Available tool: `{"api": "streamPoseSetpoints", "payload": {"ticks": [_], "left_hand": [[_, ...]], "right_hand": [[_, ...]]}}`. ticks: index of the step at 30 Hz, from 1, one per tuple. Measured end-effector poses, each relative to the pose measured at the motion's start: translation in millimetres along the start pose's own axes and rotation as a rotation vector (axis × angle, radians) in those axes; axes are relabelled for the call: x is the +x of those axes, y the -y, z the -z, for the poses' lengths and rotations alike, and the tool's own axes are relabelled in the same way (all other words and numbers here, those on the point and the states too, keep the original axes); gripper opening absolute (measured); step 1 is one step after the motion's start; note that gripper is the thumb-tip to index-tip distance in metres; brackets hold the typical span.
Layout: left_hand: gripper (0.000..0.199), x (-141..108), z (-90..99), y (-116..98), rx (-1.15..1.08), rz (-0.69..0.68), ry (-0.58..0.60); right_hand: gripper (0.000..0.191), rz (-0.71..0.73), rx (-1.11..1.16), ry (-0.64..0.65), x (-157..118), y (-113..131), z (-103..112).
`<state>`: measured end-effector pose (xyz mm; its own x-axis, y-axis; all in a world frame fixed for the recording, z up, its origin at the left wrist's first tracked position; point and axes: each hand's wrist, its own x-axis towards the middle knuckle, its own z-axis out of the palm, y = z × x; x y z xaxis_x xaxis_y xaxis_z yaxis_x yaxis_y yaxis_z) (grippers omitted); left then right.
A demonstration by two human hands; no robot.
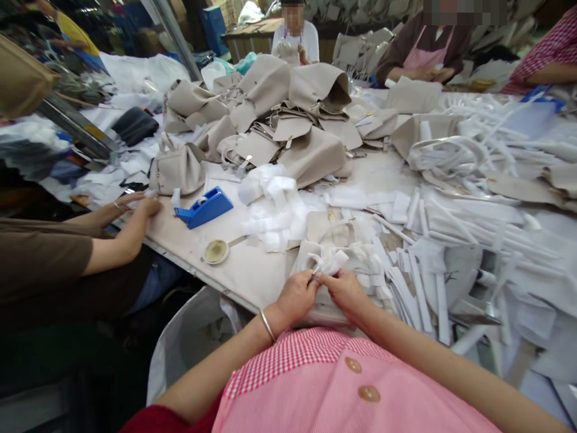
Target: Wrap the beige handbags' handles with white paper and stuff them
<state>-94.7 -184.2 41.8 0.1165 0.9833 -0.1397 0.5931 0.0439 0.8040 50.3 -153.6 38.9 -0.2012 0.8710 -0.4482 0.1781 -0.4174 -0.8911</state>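
Note:
Close in front of my body, my left hand (296,294) and my right hand (346,293) meet at the table edge. Their fingers pinch a white wrapping strip (333,263) from both sides. A small dark tip shows by my left fingers, too small to name. Just beyond my hands lies a beige bag piece (319,227) with white padding around it. A loose heap of white foam strips (282,207) sits farther forward. To the left are a blue tape dispenser (210,206) and a small round dish (216,251).
A large pile of beige bags (311,150) fills the table's middle. White paper strips (419,282) cover the right side. At left, a co-worker's forearms (130,225) rest by a beige handbag (177,171). Other people sit across the table. A white bin (174,343) stands below the edge.

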Motion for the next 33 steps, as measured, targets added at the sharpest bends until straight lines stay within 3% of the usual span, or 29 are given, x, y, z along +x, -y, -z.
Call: {"api": "streamPoseSetpoints", "payload": {"ticks": [4, 7, 9, 14, 21, 25, 33], "left_hand": [[0.021, 3.7, 11.9, 4.7, -0.145, 0.001, 0.188], [0.040, 13.9, 21.9, 3.1, -0.170, 0.073, 0.295], [0.048, 21.4, 26.0, -0.2, -0.057, 0.086, 0.283], [0.042, 27.6, 25.8, -5.2, 0.153, 0.057, 0.212], [0.037, 18.0, 10.9, 3.8, 0.067, 0.049, 0.024], [0.039, 14.9, 7.3, 6.5, 0.001, 0.065, 0.014], [0.035, 10.0, 5.9, 11.2, 0.459, -0.190, -0.016]], "right_hand": [[0.038, -0.029, -0.043, -0.046, 1.3, -1.0, 2.3], [0.037, -0.020, -0.098, -0.073, 3.7, -1.4, 3.1], [0.037, -0.018, -0.107, -0.090, 5.7, -2.5, 3.1], [0.038, -0.020, -0.094, -0.077, 11.2, -10.3, 4.7], [0.035, -0.006, -0.120, 0.013, 12.5, -12.2, 12.1], [0.033, 0.003, -0.192, 0.011, 11.6, -9.5, 13.2], [0.032, -0.028, -0.245, -0.039, 13.3, -12.9, 8.0]]}}
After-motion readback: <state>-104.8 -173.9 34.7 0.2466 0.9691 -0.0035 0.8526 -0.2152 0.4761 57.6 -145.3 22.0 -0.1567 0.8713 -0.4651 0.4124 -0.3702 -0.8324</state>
